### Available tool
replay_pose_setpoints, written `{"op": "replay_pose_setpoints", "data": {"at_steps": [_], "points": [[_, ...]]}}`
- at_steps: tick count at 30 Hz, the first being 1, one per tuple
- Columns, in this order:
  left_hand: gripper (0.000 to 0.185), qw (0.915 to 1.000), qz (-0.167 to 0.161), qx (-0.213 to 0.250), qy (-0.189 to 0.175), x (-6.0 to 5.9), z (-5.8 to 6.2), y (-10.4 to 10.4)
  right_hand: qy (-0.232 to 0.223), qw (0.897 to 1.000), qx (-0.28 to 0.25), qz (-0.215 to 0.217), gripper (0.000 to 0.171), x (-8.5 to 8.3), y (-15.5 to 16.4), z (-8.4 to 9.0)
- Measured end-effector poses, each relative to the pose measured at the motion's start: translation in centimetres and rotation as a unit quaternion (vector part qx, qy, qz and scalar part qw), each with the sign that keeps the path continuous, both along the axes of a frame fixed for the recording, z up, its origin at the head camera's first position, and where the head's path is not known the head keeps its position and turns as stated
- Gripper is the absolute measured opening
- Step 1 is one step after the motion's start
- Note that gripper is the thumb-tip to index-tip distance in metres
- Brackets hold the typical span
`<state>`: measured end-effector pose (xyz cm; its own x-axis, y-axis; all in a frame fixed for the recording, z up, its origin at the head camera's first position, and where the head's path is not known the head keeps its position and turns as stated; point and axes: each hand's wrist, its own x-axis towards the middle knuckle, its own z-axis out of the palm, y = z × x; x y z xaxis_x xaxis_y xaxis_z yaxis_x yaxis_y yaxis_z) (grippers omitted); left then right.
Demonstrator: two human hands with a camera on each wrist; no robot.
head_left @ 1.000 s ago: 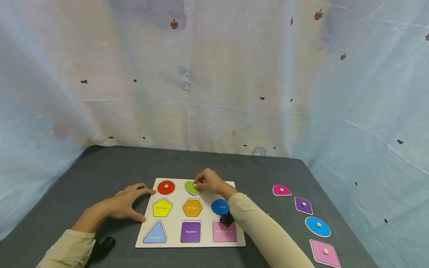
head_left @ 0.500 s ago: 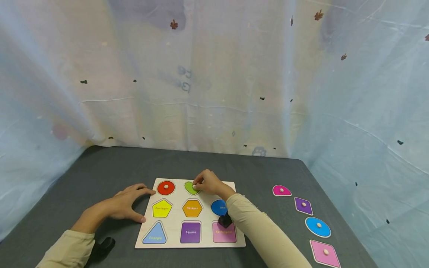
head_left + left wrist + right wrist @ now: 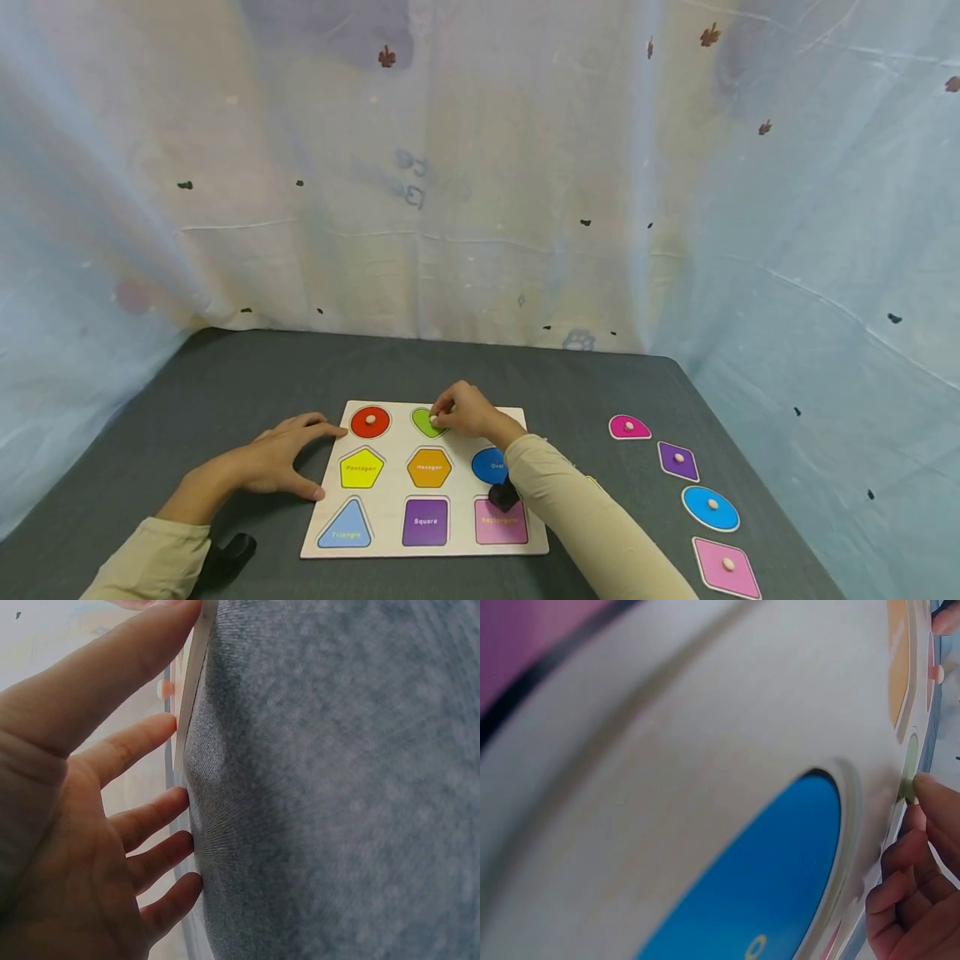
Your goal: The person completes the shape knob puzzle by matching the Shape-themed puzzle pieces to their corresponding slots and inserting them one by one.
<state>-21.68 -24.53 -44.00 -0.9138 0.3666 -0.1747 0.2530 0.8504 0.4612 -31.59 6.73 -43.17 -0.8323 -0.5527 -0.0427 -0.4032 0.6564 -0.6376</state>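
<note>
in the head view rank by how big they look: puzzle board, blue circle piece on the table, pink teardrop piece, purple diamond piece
1. puzzle board, by far the largest.
2. blue circle piece.
3. purple diamond piece and pink teardrop piece: these look alike, and the teardrop lies farther from the camera, so I will not rank them.

sleeves (image 3: 577, 517): long, beige | wrist cameras (image 3: 504, 493): black, one per wrist | hands: bare

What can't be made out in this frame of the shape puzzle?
- Green piece: head view, the right hand covers part of it, so its shape and seating are unclear.
- Rightmost top-row slot of the puzzle board: hidden by that hand and sleeve.
- Left hand: the left wrist view is too close; only fingers against the board edge.
- Slot labels: small, partly illegible.
</note>
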Motion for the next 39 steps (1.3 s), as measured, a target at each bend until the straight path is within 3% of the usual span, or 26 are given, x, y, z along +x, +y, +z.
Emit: {"op": "replay_pose_setpoints", "data": {"at_steps": [23,39], "points": [[0.089,1.0000,0.000,0.007,0.006,0.1,0.0,0.0,0.020,0.999,-0.022,0.021,0.022,-0.1,2.0,0.3],[0.088,1.0000,0.000,0.002,0.006,-0.1,-0.1,0.0,0.011,0.999,-0.041,0.017,0.027,0.4,5.0,2.3]]}}
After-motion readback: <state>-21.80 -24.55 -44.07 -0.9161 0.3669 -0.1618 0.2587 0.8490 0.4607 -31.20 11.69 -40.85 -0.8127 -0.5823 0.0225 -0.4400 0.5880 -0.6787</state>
